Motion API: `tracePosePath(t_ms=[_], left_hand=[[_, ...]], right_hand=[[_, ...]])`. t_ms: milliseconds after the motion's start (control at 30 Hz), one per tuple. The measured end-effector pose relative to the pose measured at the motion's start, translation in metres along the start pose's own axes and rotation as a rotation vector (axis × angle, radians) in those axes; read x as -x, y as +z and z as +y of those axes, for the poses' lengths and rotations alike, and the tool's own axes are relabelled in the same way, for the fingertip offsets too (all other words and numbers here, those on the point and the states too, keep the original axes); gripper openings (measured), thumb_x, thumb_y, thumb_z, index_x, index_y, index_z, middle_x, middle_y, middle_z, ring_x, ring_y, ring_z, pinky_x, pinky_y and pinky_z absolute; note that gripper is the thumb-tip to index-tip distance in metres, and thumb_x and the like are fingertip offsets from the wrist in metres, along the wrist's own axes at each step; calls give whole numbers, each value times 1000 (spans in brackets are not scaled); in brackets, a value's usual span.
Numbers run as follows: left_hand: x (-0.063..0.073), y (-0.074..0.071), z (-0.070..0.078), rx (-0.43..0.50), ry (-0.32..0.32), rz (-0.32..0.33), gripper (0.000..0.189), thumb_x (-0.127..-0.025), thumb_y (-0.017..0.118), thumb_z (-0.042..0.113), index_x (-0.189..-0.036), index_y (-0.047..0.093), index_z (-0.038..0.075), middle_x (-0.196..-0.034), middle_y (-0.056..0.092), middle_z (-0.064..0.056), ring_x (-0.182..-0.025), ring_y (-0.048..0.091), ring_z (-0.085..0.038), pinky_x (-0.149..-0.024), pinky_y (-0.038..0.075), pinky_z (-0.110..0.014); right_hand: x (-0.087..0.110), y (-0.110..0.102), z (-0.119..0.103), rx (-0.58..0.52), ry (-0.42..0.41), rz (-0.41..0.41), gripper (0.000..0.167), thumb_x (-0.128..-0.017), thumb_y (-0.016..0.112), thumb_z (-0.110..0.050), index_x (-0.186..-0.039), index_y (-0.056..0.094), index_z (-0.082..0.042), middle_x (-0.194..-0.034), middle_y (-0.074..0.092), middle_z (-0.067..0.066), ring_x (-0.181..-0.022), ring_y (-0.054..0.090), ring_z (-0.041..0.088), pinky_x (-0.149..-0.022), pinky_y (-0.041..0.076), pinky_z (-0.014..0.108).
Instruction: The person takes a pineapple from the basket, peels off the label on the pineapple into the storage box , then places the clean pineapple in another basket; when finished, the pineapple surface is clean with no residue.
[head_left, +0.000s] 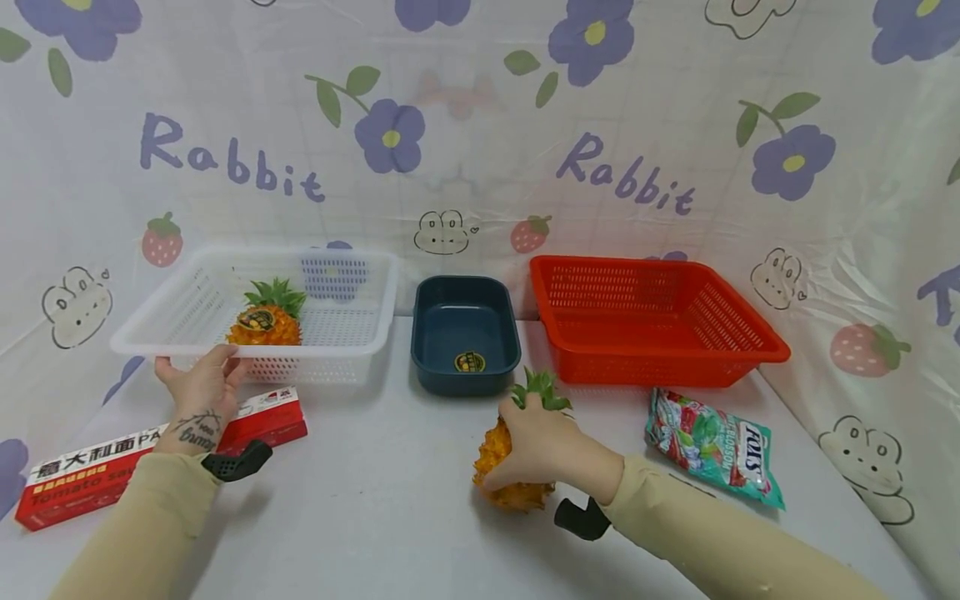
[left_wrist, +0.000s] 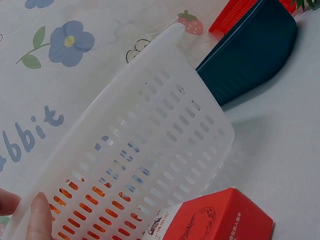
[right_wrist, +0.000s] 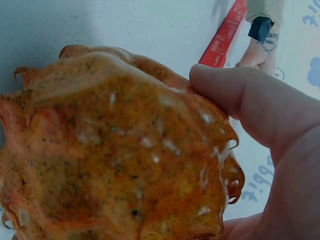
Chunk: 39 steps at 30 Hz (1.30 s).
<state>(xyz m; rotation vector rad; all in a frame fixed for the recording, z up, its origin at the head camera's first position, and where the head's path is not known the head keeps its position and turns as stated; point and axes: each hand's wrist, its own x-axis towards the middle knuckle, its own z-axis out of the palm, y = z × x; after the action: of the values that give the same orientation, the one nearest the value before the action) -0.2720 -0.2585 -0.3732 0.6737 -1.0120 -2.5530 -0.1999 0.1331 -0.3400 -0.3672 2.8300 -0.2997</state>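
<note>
On the left, my left hand [head_left: 198,392] pinches the front rim of a white plastic basket [head_left: 345,367] between thumb and fingers. One small orange pineapple [head_left: 266,329] with a round label lies inside that basket, its leafy crown toward the back. My right hand [head_left: 543,442] grips a second pineapple [head_left: 491,454] from above, in front of the dark blue bin. In the right wrist view this pineapple's bumpy skin [right_wrist: 125,150] fills much of the picture, with the thumb [right_wrist: 220,85] against its side. Whether it touches the table cannot be told.
A dark blue bin [head_left: 465,385] with a round sticker stands between the white basket and a red basket [head_left: 645,367]. Beneath the left forearm lies a long red-and-white box [head_left: 273,421]. A teal FOX'S candy bag [head_left: 708,450] lies right of the right hand.
</note>
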Motion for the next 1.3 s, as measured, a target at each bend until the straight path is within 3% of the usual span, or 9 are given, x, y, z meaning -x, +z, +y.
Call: tracePosePath(t_ms=[333,667,1100,1300], left_hand=[[0,-2,-1,4,9,-1,96,-78,70,-1,-131,9,51,-122,36,10,-119,41,-20,-74,55,-32],[-2,-1,-2,28,22,3,95,-77,69,-5,-128,13,51,-121,37,10,-115,43,-20,-71,56,-30],[-1,0,-1,23,24,6,97,-76,71,-4,-131,11,50,-122,37,10,-115,43,-21,-71,56,-31],[-3,-1,-1,14,27,0,96,-76,70,-4,-130,12,50,-124,36,9,-117,42,-21,-71,56,-31]], right_hand=[[4,-2,2,-30,0,-8,78,-58,81,-48,-121,49,-15,-106,46,12,-79,52,24,-64,49,37],[22,-22,7,-37,-31,-37,69,-57,82,-40,-115,52,-19,-104,46,10,-80,50,22,-61,48,33],[43,-72,5,-128,-151,-68,63,-59,83,-30,-114,52,-23,-105,44,4,-88,51,19,-60,52,27],[38,-101,8,-136,-201,-7,65,-61,83,-25,-118,50,-22,-111,41,7,-96,50,24,-59,53,26]])
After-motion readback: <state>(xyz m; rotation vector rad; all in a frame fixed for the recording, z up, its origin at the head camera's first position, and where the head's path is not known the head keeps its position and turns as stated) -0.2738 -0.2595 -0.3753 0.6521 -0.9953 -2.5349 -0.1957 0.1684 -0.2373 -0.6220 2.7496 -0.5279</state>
